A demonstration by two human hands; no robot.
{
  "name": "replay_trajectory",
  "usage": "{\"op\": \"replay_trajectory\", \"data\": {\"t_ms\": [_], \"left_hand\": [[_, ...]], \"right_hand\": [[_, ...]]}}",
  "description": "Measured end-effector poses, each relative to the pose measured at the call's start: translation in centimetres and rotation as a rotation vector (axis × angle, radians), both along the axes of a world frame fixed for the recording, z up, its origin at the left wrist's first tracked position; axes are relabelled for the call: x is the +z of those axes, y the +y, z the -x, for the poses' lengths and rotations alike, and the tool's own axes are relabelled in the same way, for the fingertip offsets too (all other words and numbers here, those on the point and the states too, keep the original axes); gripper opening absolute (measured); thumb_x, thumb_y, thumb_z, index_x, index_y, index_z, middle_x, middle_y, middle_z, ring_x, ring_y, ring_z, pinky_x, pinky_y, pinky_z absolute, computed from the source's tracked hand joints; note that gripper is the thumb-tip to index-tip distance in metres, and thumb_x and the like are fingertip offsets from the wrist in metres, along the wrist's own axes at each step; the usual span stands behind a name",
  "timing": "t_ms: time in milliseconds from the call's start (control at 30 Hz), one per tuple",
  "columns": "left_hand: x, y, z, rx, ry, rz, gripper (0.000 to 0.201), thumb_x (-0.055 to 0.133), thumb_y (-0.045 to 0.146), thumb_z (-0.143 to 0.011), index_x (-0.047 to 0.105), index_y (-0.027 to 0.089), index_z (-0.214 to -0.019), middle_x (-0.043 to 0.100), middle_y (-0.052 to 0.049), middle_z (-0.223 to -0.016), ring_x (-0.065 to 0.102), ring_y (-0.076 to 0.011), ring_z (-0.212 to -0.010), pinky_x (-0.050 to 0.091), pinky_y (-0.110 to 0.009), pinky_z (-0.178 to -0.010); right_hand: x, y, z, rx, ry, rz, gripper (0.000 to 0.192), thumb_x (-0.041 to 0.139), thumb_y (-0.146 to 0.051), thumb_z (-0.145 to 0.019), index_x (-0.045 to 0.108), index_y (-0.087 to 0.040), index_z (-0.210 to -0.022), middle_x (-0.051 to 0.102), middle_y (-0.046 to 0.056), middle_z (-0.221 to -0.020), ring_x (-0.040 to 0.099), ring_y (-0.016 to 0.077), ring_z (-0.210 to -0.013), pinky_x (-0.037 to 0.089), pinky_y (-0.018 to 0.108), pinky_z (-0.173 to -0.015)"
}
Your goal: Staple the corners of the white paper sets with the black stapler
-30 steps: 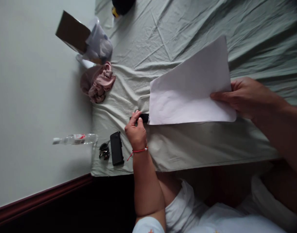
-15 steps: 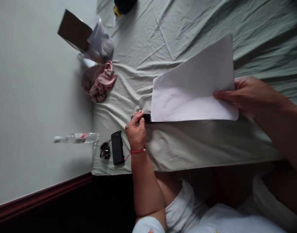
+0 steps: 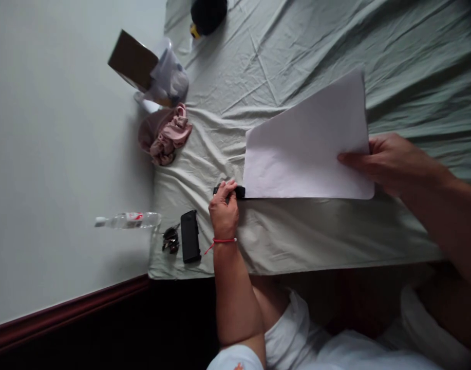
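White paper [image 3: 304, 149] slants over the bed, its right side raised in my right hand [image 3: 393, 162], thumb on top and fingers behind. At the paper's lower left corner is a small black tool that looks like a stapler [image 3: 240, 192]. My left hand [image 3: 224, 208] is closed over it, fingers on top, hiding much of its body. The stapler's right end meets the paper's edge; whether it grips the paper cannot be made out. A black case [image 3: 190, 236] lies left of my left wrist, with dark sunglasses [image 3: 170, 240] beside it.
A green-grey sheet [image 3: 297, 231] with wrinkles covers the bed. Along the wall side are a clear bottle [image 3: 133, 220] lying flat, a pink cloth [image 3: 169, 134], a plastic container [image 3: 169, 77] and a brown box [image 3: 133, 60]. A black round item [image 3: 210, 15] lies at the far edge.
The camera view has shifted, so the scene sits slightly further right and lower. Both hands keep their hold, and the paper's raised right side is a little lower.
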State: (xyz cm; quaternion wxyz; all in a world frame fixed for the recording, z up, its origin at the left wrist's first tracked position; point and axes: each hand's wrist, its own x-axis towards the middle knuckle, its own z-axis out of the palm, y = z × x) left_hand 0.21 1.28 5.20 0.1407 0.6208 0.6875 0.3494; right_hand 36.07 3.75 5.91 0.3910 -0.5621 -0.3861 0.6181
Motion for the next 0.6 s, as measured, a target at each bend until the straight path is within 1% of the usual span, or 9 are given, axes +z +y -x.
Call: {"op": "replay_trajectory", "data": {"t_ms": [100, 167, 267, 367, 433, 467, 500, 533, 600], "left_hand": [[-0.3, 0.0, -0.4, 0.035, 0.017, -0.034, 0.026, 0.061, 0.009, -0.091, 0.081, 0.024, -0.097, 0.081, -0.006, -0.122, 0.066, -0.0267, -0.135, 0.046, -0.05, -0.123], [-0.4, -0.1, -0.7, 0.069, 0.043, -0.075, 0.03, 0.057, 0.006, -0.091, 0.081, 0.024, -0.097, 0.081, -0.006, -0.122, 0.067, -0.0262, -0.134, 0.046, -0.049, -0.122], [-0.4, -0.2, -1.5, 0.125, 0.113, -0.138, 0.034, 0.054, 0.005, -0.091, 0.081, 0.023, -0.099, 0.079, -0.009, -0.125, 0.066, -0.0269, -0.134, 0.044, -0.05, -0.123], [0.2, -0.4, -3.0, 0.172, 0.185, -0.255, 0.027, 0.061, 0.008, -0.089, 0.08, 0.022, -0.1, 0.076, -0.011, -0.131, 0.059, -0.0286, -0.141, 0.04, -0.051, -0.126], [0.9, -0.5, -4.6, 0.172, 0.155, -0.352, 0.02, 0.064, 0.014, -0.091, 0.079, 0.021, -0.102, 0.075, -0.012, -0.132, 0.059, -0.0282, -0.14, 0.042, -0.05, -0.123], [1.2, -0.5, -5.5, 0.165, 0.093, -0.384, 0.018, 0.063, 0.018, -0.094, 0.079, 0.021, -0.102, 0.075, -0.012, -0.131, 0.062, -0.0266, -0.135, 0.048, -0.047, -0.117], [1.5, -0.4, -6.4, 0.163, -0.005, -0.402, 0.018, 0.06, 0.023, -0.097, 0.078, 0.021, -0.103, 0.076, -0.011, -0.13, 0.067, -0.0242, -0.127, 0.055, -0.042, -0.106], [1.7, -0.3, -7.3, 0.172, -0.124, -0.403, 0.02, 0.058, 0.028, -0.099, 0.076, 0.021, -0.103, 0.076, -0.01, -0.128, 0.071, -0.0217, -0.117, 0.059, -0.035, -0.092], [2.0, 0.1, -8.5, 0.222, -0.391, -0.393, 0.023, 0.058, 0.036, -0.099, 0.075, 0.021, -0.1, 0.078, -0.009, -0.118, 0.072, -0.0166, -0.097, 0.054, -0.025, -0.068]], "right_hand": [[-0.1, 0.0, 0.0, -0.036, -0.054, 0.026, 0.009, 0.076, -0.027, -0.084, 0.076, -0.019, -0.079, 0.073, 0.005, -0.084, 0.064, 0.0135, -0.063, 0.048, 0.022, -0.047], [0.0, 0.0, -0.1, -0.023, -0.048, -0.025, 0.01, 0.076, -0.028, -0.084, 0.076, -0.019, -0.079, 0.073, 0.004, -0.083, 0.063, 0.0123, -0.063, 0.046, 0.02, -0.045], [0.5, 0.0, -0.8, -0.042, -0.083, -0.104, 0.015, 0.076, -0.032, -0.086, 0.075, -0.02, -0.077, 0.067, -0.001, -0.072, 0.055, 0.0069, -0.054, 0.038, 0.016, -0.04], [1.2, 0.0, -2.0, -0.114, -0.118, -0.188, 0.019, 0.076, -0.034, -0.089, 0.072, -0.021, -0.077, 0.06, -0.002, -0.065, 0.048, 0.004, -0.05, 0.032, 0.015, -0.038], [1.7, 0.0, -2.8, -0.172, -0.106, -0.245, 0.019, 0.078, -0.038, -0.088, 0.072, -0.022, -0.08, 0.06, -0.002, -0.066, 0.049, 0.0047, -0.05, 0.032, 0.015, -0.037], [1.9, 0.0, -3.2, -0.195, -0.09, -0.27, 0.019, 0.079, -0.04, -0.088, 0.072, -0.023, -0.083, 0.061, -0.002, -0.067, 0.052, 0.006, -0.053, 0.035, 0.016, -0.038], [2.0, 0.0, -3.5, -0.21, -0.071, -0.286, 0.019, 0.08, -0.042, -0.087, 0.072, -0.025, -0.086, 0.063, -0.002, -0.071, 0.057, 0.0079, -0.058, 0.04, 0.016, -0.04], [2.2, 0.1, -3.8, -0.219, -0.048, -0.292, 0.019, 0.081, -0.043, -0.086, 0.072, -0.027, -0.09, 0.065, -0.002, -0.075, 0.062, 0.01, -0.065, 0.046, 0.016, -0.045], [2.3, 0.3, -4.4, -0.223, 0.004, -0.261, 0.02, 0.081, -0.044, -0.086, 0.07, -0.031, -0.098, 0.07, -0.003, -0.086, 0.07, 0.0135, -0.084, 0.057, 0.018, -0.059]]}}
